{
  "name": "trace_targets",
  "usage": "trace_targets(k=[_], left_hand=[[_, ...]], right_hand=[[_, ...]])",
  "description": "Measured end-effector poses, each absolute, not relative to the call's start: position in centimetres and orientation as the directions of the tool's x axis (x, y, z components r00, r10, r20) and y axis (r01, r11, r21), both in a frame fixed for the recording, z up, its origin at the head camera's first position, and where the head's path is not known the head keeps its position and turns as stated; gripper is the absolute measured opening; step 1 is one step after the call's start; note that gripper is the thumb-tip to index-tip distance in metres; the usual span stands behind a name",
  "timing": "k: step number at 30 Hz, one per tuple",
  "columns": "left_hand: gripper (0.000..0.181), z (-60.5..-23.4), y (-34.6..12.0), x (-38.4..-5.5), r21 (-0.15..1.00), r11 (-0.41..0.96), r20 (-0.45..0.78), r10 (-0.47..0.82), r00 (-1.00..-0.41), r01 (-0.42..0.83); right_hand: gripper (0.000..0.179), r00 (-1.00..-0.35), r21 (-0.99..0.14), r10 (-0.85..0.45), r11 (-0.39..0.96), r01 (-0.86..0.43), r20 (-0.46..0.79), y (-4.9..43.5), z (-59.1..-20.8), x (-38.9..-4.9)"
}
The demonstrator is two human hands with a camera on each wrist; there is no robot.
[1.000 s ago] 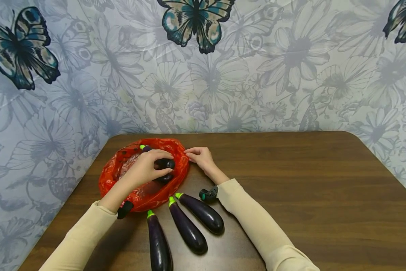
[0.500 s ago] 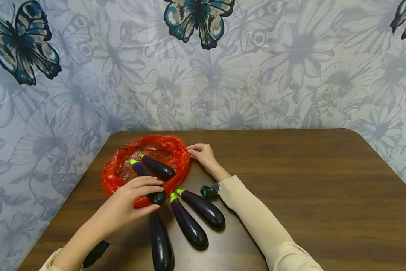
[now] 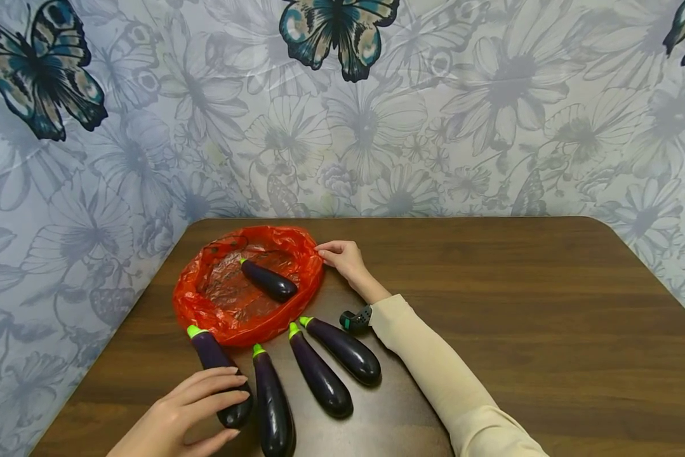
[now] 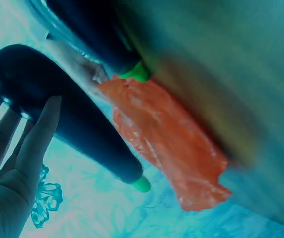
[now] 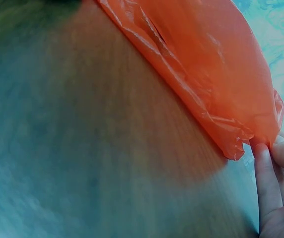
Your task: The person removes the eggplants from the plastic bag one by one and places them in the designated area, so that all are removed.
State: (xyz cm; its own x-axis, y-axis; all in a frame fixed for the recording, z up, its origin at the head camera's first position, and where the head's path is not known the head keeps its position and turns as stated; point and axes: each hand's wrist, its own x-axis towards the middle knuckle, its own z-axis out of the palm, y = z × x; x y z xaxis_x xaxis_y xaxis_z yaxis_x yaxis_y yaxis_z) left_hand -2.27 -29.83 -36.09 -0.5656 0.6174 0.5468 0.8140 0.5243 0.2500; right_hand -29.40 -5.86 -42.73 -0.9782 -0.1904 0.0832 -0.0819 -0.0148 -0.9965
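Note:
My left hand (image 3: 188, 409) grips an eggplant (image 3: 209, 350) by its thick end, at the near left of the red plastic bag (image 3: 228, 330). In the left wrist view the thumb and fingers sit on either side of that eggplant (image 4: 77, 109), its green stem pointing away from the palm. The fingertips of my right hand (image 3: 346, 261) pinch the bag's right rim, also plain in the right wrist view, where the bag (image 5: 216, 59) is drawn to a fold at the fingers. One eggplant (image 3: 269, 280) lies inside the open bag.
Three eggplants lie in a fan on the brown table (image 3: 491, 304) in front of the bag: a left one (image 3: 273, 406), a middle one (image 3: 319, 377) and a right one (image 3: 345, 352). Behind the table stands a wall (image 3: 433, 127) with flower wallpaper and butterfly decorations.
My left hand has lifted one eggplant out of the bag and brought it toward the near left, beside the three on the table. The right hand keeps its pinch on the rim.

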Motion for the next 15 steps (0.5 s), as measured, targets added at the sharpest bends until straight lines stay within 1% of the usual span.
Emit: trace_targets(k=[5,8,9,13,15], left_hand=[[0.044,-37.0,-30.7,-0.4,0.318,0.537,0.458,0.634,-0.623,0.781],[0.051,-37.5,-31.1,0.0,0.351,0.498,0.421,0.673,-0.608,0.793],[0.052,-37.7,-31.1,-0.1,0.353,0.48,0.422,0.685,-0.594,0.803],[0.049,-38.7,-30.8,-0.3,0.361,0.439,0.415,0.714,-0.564,0.823],[0.048,-39.1,-30.6,-0.4,0.369,0.431,0.409,0.72,-0.561,0.823]], right_hand=[[0.014,-0.977,-0.997,-0.197,-0.024,-0.078,0.081,-5.9,-42.7,-29.5],[0.014,-0.978,-0.996,-0.192,-0.033,-0.08,0.085,-5.9,-42.6,-29.5],[0.015,-0.978,-0.996,-0.19,-0.035,-0.08,0.085,-5.8,-42.5,-29.5],[0.015,-0.978,-0.997,-0.19,-0.038,-0.074,0.08,-5.8,-42.5,-29.4],[0.015,-0.978,-0.997,-0.192,-0.028,-0.076,0.08,-5.9,-42.6,-29.4]])
